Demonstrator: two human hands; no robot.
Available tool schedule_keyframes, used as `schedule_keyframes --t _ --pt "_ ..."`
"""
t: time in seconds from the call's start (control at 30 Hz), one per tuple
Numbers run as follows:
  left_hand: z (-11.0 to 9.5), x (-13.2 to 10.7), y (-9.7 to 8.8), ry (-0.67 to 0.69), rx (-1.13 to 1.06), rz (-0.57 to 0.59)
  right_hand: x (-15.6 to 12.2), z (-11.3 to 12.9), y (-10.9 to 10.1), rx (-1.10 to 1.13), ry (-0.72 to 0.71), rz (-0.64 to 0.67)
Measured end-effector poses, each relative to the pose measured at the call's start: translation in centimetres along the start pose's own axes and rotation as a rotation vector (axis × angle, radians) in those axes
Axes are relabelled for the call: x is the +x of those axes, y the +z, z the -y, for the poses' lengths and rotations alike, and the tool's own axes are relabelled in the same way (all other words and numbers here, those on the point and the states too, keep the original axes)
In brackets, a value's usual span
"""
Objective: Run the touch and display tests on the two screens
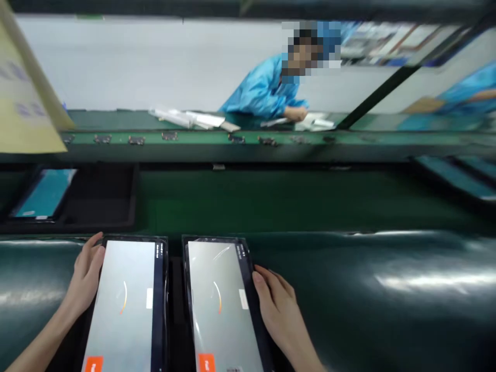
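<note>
Two flat display panels lie side by side on the dark green belt in front of me, both lit pale grey with an orange arc and an orange tab at the near end. My left hand [86, 271] rests against the left edge of the left panel [126, 305]. My right hand [277, 305] lies along the right edge of the right panel [219, 305], fingers flat. Whether either hand grips its panel or only touches it is unclear.
A black tray [96, 199] at the left holds a panel with blue film [44, 194]. Across the green conveyor [271, 199] a co-worker in a blue coat [265, 93] handles white sheets [194, 120]. A yellow card [23, 98] hangs at upper left.
</note>
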State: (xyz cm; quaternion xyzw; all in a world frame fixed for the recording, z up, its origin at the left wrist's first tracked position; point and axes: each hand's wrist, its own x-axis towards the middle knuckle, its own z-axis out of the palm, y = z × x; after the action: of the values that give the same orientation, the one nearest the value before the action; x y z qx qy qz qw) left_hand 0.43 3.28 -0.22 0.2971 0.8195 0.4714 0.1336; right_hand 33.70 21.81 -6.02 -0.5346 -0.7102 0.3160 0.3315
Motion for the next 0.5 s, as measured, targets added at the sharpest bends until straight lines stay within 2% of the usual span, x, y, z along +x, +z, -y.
schedule_keyframes --t 0.07,0.13,0.2,0.33,0.5 --pt "-0.6 0.0 -0.5 -0.07 -0.296 -0.013 0.7 0.0 0.4 0.071 -0.028 -0.011" --pt "-1.3 -0.3 -1.0 -0.137 -0.563 0.036 1.3 0.2 0.6 0.109 -0.003 0.035" --pt "-1.8 -0.7 -1.2 -0.191 -0.692 0.112 1.4 0.6 0.8 0.114 0.046 0.093" --pt "-1.3 -0.9 -0.9 -0.237 -0.695 0.177 1.1 1.2 1.1 0.106 0.08 0.112" --pt "0.5 -0.8 -0.4 -0.184 -0.65 0.108 0.8 1.2 1.1 0.085 0.089 0.09"
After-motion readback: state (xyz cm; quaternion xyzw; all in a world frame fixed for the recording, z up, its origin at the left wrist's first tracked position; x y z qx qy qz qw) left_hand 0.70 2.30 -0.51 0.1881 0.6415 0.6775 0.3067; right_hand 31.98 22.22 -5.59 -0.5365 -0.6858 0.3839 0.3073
